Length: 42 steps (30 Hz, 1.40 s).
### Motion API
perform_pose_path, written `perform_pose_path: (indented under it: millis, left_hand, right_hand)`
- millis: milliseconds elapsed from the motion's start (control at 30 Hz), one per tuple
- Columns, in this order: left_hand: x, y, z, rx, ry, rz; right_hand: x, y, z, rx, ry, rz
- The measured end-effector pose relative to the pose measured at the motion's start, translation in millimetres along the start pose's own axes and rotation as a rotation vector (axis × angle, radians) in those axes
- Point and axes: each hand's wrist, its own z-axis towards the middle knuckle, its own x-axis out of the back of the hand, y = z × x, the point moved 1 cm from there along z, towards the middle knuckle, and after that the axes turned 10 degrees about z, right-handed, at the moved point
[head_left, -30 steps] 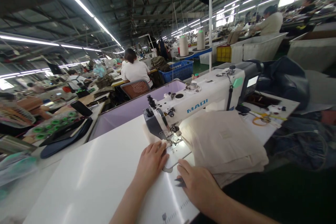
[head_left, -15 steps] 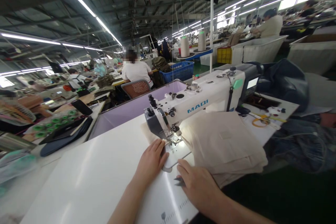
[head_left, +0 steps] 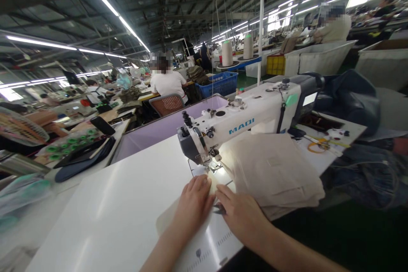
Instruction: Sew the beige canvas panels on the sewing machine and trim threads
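On the white table stands a sewing machine (head_left: 242, 123) marked MAQI, its lamp lighting the needle area. My left hand (head_left: 195, 199) is in front of the presser foot (head_left: 215, 165), fingers closed on a small cream fabric piece (head_left: 165, 217) that reaches out to the left under my wrist. Close beside it, my right hand (head_left: 240, 210) is curled around thread snips (head_left: 219, 209); only their dark blades show. Its fingertips meet the fabric's edge near my left fingers. A stack of beige fabric pieces (head_left: 274, 174) lies to the right, under the machine arm.
Yellow-handled scissors (head_left: 318, 146) lie at the table's right end. Thread cones (head_left: 227, 53) stand on a blue holder behind. A lilac bin (head_left: 143, 138) borders the far table edge. A seated person (head_left: 167, 83) is beyond it, near a blue crate (head_left: 218, 84).
The cream fabric piece has come from behind the needle to the front, under my left hand. My left hand has moved right and nearer my right hand, which still holds the snips.
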Motion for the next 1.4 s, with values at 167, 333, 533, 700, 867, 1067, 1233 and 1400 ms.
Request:
perform_pose_path:
  millis: [167,333,533,700,867,1067,1233,1400]
  left_hand:
    - [-4.7,-2.4,-1.8,-0.102,0.005,-0.019]
    - [-0.8,-3.9,-4.3,-0.126,0.002,-0.015]
    - [4.1,-8.3,1.2,-0.127,-0.057,0.015]
    - [8.6,-12.6,4.4,-0.127,-0.087,-0.006]
    - [9.1,-16.0,5.2,-0.121,-0.088,-0.038]
    - [7.5,-17.9,4.8,-0.119,-0.116,-0.047]
    - [5.3,-19.1,4.6,-0.104,-0.111,-0.072]
    - [6.3,-20.6,6.1,-0.116,-0.13,-0.07]
  right_hand:
    - [-3.8,-2.9,2.1,-0.031,-0.038,-0.112]
    - [-7.4,-5.9,1.7,-0.063,-0.054,-0.143]
    - [-6.2,-7.5,8.7,-0.092,-0.058,-0.134]
    - [-3.6,-11.7,11.0,-0.1,-0.085,-0.183]
    - [-5.9,-10.6,9.7,-0.086,-0.09,-0.206]
    - [-11.0,-7.0,7.9,-0.07,-0.091,-0.221]
    - [-9.9,-9.1,8.7,-0.073,-0.11,-0.271]
    - [-10.7,-9.7,12.5,-0.074,-0.083,-0.278]
